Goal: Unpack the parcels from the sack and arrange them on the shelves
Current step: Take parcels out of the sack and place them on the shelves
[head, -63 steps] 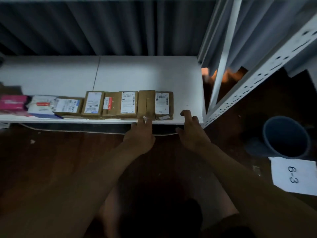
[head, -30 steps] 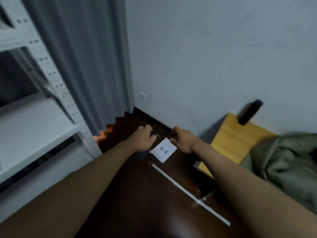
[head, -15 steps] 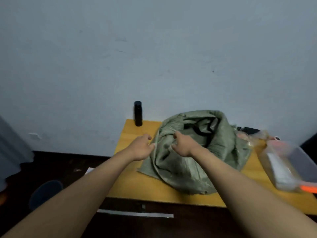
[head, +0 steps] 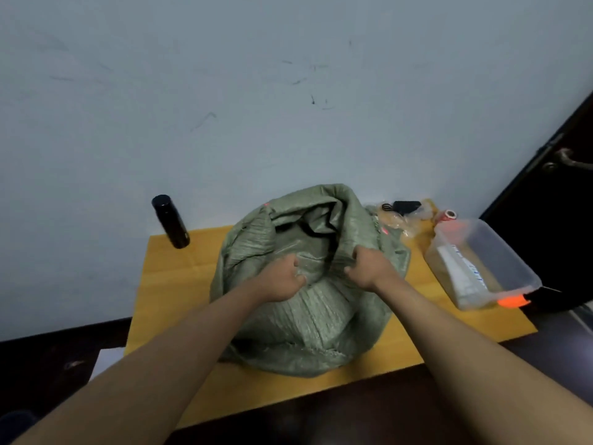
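Plainly the sack (head: 308, 316) is soft, crinkly woven cloth that will sag, so its rolled rim is the hold. The left hand (head: 282, 281) and right hand (head: 369, 268) each have a grip bunched on that rim.

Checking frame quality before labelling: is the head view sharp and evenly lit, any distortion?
Head view: dim, flat, bluish light; soft shadow beside the black cylindrical bottle; mouth of the green woven sack too dark to see inside. Left hand and right hand reasonably sharp, gripping its rim. Wide-angle bending skews the yellow wooden table edges.

Black bottle (head: 170, 221) upright on the yellow table (head: 167, 284); clear plastic box (head: 487, 261) (orange latch).
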